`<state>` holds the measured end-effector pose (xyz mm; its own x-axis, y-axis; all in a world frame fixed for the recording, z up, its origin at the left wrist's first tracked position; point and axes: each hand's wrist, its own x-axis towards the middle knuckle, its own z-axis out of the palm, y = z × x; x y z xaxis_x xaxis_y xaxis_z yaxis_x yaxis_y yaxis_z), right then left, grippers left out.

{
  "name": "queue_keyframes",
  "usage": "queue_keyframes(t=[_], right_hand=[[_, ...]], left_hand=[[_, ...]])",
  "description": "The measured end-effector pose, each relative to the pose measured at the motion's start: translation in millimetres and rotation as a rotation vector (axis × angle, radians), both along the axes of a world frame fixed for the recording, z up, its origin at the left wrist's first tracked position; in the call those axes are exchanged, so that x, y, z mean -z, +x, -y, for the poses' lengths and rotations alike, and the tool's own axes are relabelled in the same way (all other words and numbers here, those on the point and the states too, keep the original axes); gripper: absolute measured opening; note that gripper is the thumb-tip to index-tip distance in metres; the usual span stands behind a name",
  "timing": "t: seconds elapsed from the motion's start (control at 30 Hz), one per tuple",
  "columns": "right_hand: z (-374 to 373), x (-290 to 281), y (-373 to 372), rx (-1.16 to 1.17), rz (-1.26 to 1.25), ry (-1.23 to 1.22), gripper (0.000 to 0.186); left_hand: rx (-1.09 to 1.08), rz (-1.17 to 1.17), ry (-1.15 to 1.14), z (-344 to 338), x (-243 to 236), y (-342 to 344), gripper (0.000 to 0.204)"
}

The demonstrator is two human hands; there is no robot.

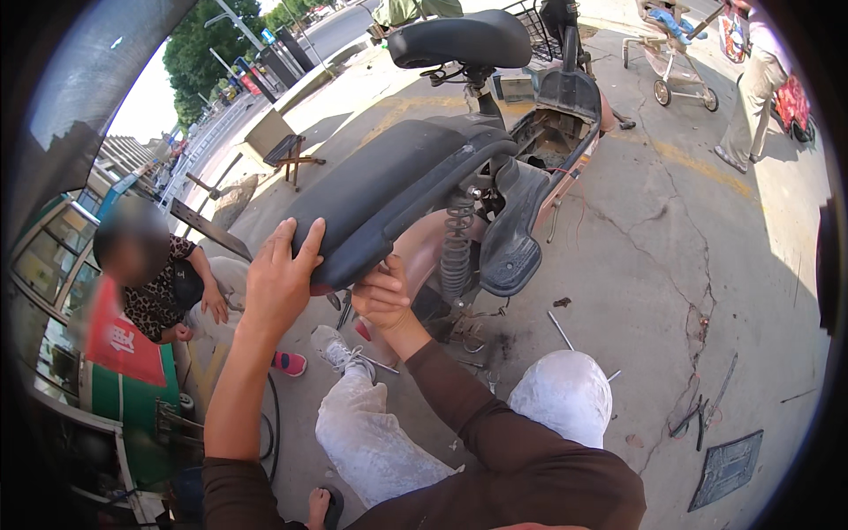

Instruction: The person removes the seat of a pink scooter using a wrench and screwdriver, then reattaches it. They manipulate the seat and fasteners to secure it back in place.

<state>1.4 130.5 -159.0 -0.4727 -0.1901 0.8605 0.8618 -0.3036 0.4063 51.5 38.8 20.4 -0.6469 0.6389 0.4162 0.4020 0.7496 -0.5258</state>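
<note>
My left hand (281,276) lies on the rear end of a long black padded seat (389,172) of a two-wheeled scooter, its fingers stretched out and apart on the top. Beneath the same seat's edge, my right hand (385,296) is closed with fingers curled; whatever it grips there is hidden. A grey coil spring shock absorber (456,243) stands just right of that hand. Beside it hangs a black plastic footrest panel (512,238). The scooter's front saddle (461,40) rises beyond, and its open body (552,141) shows the inside.
A seated person (159,274) is close on the left, near a green and red cart (132,353). Tools, including a metal rod (559,330), lie on the cracked pavement. At lower right is a dark flat panel (726,470). A folding stool (291,152) and a wheeled trolley (676,71) stand farther off.
</note>
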Motion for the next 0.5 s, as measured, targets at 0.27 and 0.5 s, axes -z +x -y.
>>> queue_keyframes(t=[0.27,0.5], right_hand=[[3,-11,5,-0.104,0.101,-0.044,0.039],[-7,-4,-1,-0.067,0.02,0.005,0.046]], left_hand=[[0.034,-0.051,0.004,6,3,1,0.05],[0.06,-0.057,0.002,7,4,-2,0.047]])
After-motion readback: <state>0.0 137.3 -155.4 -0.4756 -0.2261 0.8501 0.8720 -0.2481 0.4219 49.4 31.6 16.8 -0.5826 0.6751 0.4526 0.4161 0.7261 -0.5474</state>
